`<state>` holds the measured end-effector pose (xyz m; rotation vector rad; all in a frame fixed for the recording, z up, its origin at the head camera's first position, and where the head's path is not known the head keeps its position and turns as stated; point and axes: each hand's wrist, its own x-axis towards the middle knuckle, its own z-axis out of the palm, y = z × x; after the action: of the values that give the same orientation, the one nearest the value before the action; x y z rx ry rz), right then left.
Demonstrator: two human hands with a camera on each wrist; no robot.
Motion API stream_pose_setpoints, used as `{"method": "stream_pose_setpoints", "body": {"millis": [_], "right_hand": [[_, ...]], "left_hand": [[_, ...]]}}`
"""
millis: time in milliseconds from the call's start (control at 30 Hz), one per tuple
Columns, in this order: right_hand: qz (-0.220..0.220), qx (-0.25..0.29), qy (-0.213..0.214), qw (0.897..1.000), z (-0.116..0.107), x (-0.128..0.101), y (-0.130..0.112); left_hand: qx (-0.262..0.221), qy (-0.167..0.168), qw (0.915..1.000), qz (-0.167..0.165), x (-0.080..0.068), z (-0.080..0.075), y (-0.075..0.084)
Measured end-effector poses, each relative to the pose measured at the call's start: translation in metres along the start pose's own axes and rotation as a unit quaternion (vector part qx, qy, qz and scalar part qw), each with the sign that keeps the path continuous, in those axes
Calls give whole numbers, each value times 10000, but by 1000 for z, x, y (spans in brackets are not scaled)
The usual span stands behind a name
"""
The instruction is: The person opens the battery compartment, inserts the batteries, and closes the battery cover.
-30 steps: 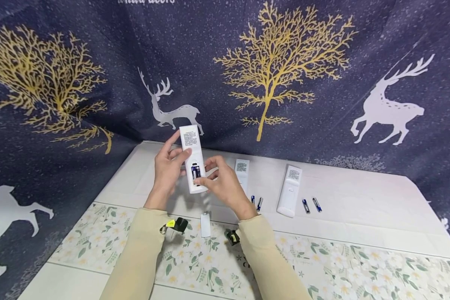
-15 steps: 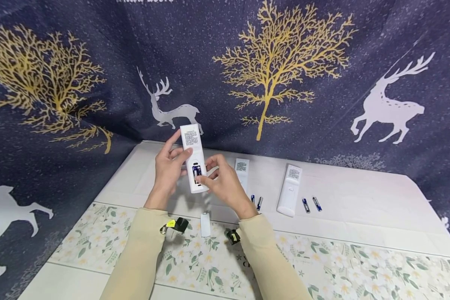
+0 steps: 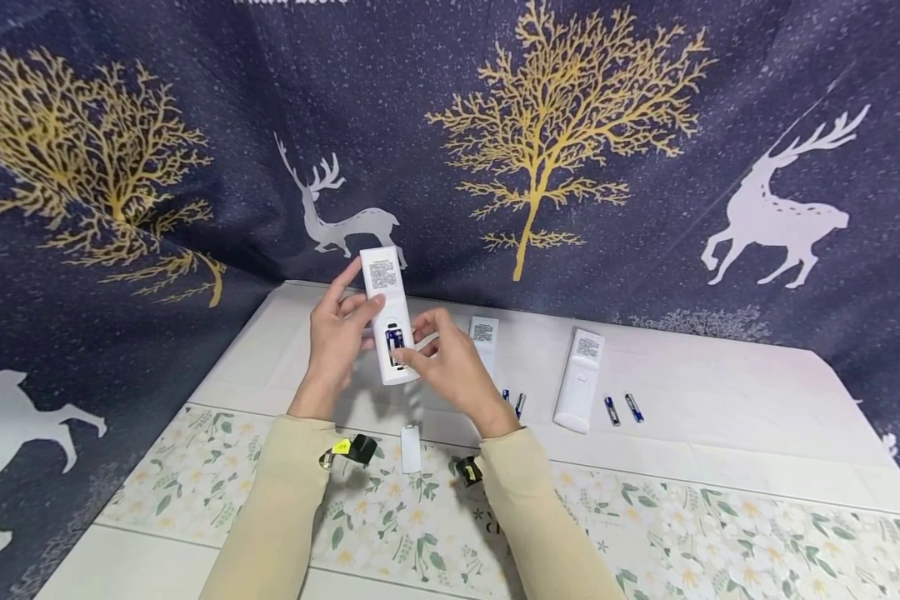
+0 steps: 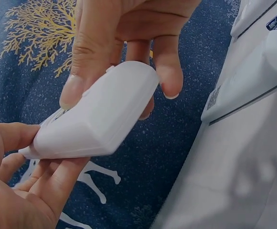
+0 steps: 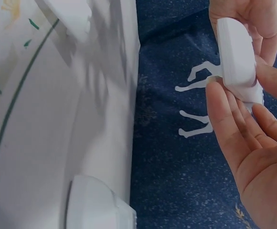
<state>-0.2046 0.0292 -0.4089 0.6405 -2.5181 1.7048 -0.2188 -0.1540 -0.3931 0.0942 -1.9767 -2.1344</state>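
My left hand (image 3: pixel 342 321) grips a white remote (image 3: pixel 387 317) upright above the table, back side toward me. Its battery compartment is open and a blue battery (image 3: pixel 395 341) sits inside. My right hand (image 3: pixel 422 350) pinches the remote's lower end, thumb on the battery and fingers behind. In the left wrist view the remote (image 4: pixel 98 114) lies across the left hand's fingers (image 4: pixel 47 186), with the right hand's fingers (image 4: pixel 169 71) over its end. The right wrist view shows the remote (image 5: pixel 236 57) against the right hand's fingers (image 5: pixel 229 129).
A loose battery cover (image 3: pixel 411 449) lies on the floral mat (image 3: pixel 645 525) between two black clips (image 3: pixel 356 450) (image 3: pixel 465 472). Two more white remotes (image 3: pixel 483 336) (image 3: pixel 579 379) and two pairs of blue batteries (image 3: pixel 512 402) (image 3: pixel 622 409) lie on the white table (image 3: pixel 720 400).
The right thumb has slid a little up over the battery in the compartment. The remote and the left hand have barely moved.
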Motion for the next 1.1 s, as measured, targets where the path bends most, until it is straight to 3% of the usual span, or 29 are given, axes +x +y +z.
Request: {"method": "stream_pose_setpoints", "body": {"millis": [633, 967, 1100], "right_hand": [[-318, -462, -259, 9981, -9, -1, -4], [-158, -913, -765, 9928, -14, -2, -8], [16, -1254, -1165, 9852, -15, -2, -3]], "left_hand": [[128, 153, 9998, 30, 1, -1, 2], [55, 437, 9988, 217, 1, -2, 1], [-35, 602, 9977, 303, 2, -1, 0]]}}
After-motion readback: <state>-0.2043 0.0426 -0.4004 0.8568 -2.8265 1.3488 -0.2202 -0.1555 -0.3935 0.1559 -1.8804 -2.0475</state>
